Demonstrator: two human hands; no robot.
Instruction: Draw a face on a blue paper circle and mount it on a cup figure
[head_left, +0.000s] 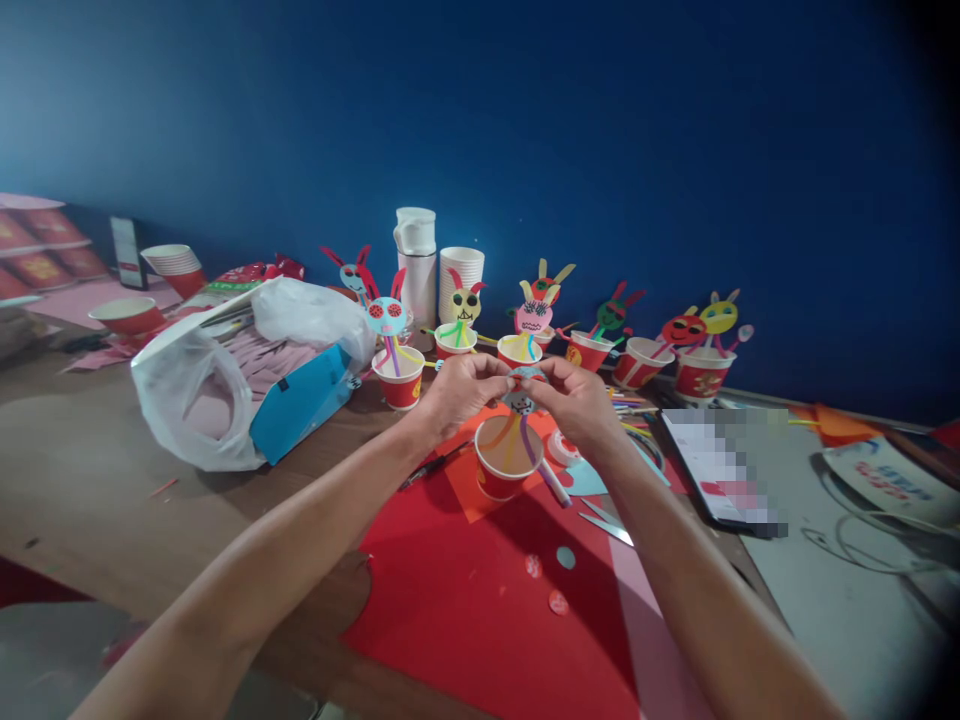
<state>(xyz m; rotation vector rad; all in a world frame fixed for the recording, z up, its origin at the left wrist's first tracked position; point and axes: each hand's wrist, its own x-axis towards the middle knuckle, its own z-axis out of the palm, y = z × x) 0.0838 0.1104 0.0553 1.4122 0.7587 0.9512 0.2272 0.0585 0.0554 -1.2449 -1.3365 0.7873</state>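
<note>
Both hands meet at a small paper face (pixel 519 402) with drawn black marks, standing above a red-and-white paper cup (pixel 508 470). My left hand (pixel 466 392) pinches its upper left edge, with thumb and finger together. On the upper right edge, my right hand (pixel 576 398) pinches in the same way. The fingers cover much of the face's top. Yellow and purple strips (pixel 529 450) run between the face and the cup. The cup stands upright on orange paper (pixel 471 500), over a large red sheet (pixel 480 600).
Several cups with paper animal faces (pixel 387 316) line the wall. A plastic bag of paper (pixel 202 400) lies left, a phone (pixel 720 470) right. Scissors (pixel 607 522) sit beside my right forearm. Small paper discs (pixel 565 558) lie on the red sheet. A white thermos (pixel 417 270) stands behind.
</note>
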